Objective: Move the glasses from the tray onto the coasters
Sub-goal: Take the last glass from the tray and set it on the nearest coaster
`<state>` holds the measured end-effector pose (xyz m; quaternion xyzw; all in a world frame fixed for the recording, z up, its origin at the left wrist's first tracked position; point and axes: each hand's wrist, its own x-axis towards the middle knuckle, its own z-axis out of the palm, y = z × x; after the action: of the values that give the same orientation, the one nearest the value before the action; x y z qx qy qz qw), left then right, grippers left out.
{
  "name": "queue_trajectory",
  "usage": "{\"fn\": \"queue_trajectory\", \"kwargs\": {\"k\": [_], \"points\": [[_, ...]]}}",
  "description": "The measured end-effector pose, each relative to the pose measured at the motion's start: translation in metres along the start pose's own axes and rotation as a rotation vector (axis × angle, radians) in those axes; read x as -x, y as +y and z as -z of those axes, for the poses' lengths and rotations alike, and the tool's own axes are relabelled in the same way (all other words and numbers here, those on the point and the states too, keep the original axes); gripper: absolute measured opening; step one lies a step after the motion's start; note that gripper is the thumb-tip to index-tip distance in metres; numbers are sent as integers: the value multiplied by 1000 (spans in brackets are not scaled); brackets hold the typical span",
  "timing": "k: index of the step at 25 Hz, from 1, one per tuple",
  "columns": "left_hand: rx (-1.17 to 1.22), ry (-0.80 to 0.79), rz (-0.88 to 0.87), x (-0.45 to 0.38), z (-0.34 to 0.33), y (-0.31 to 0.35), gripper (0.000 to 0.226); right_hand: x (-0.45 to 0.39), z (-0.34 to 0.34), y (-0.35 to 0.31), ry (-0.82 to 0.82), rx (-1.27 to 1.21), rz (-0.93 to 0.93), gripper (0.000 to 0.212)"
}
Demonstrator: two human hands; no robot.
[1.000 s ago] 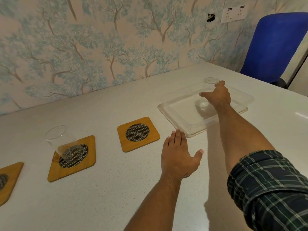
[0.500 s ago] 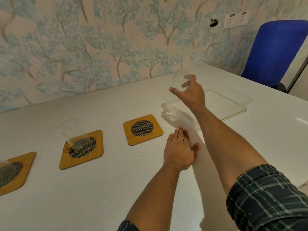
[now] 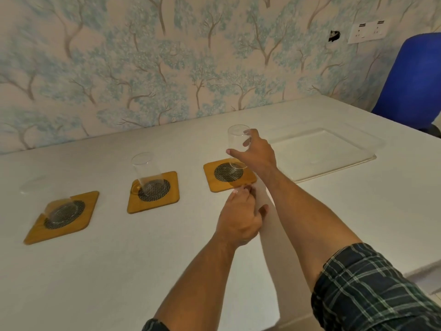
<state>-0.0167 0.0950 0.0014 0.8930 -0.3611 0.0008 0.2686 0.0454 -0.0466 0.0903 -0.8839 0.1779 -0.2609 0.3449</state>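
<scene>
My right hand (image 3: 256, 154) grips a clear glass (image 3: 236, 142) upright, its base on or just above the mesh centre of the right coaster (image 3: 229, 174); I cannot tell if it touches. My left hand (image 3: 239, 216) rests on the table with its fingertips at that coaster's front edge, holding nothing. A second glass (image 3: 146, 170) stands on the middle coaster (image 3: 154, 192). A third glass (image 3: 47, 199) sits on the left coaster (image 3: 63, 216). The clear plastic tray (image 3: 329, 154) on the right holds no glasses.
A blue chair (image 3: 412, 82) stands past the table's far right corner. A patterned wall runs along the table's back edge, with a white socket plate (image 3: 367, 31) high on the right. The white table (image 3: 119, 259) spreads in front of the coasters.
My right hand lifted the glass out of the tray and carried it left to the right coaster. My left hand slid forward to that coaster's edge. The view shifted left.
</scene>
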Motion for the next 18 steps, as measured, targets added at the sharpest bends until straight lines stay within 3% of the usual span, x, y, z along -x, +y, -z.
{"fn": "queue_trajectory", "kwargs": {"k": [2,13,18], "points": [[-99,25,-9,20,21,-18,75,7,-9,-8,-22,-7,-2,82],[-253,23,346,113,88,-119,83,24,-54,-38,-102,60,7,84],[-332,-81,368,134,105,-137,80,20,-56,-39,-76,78,-55,82]]}}
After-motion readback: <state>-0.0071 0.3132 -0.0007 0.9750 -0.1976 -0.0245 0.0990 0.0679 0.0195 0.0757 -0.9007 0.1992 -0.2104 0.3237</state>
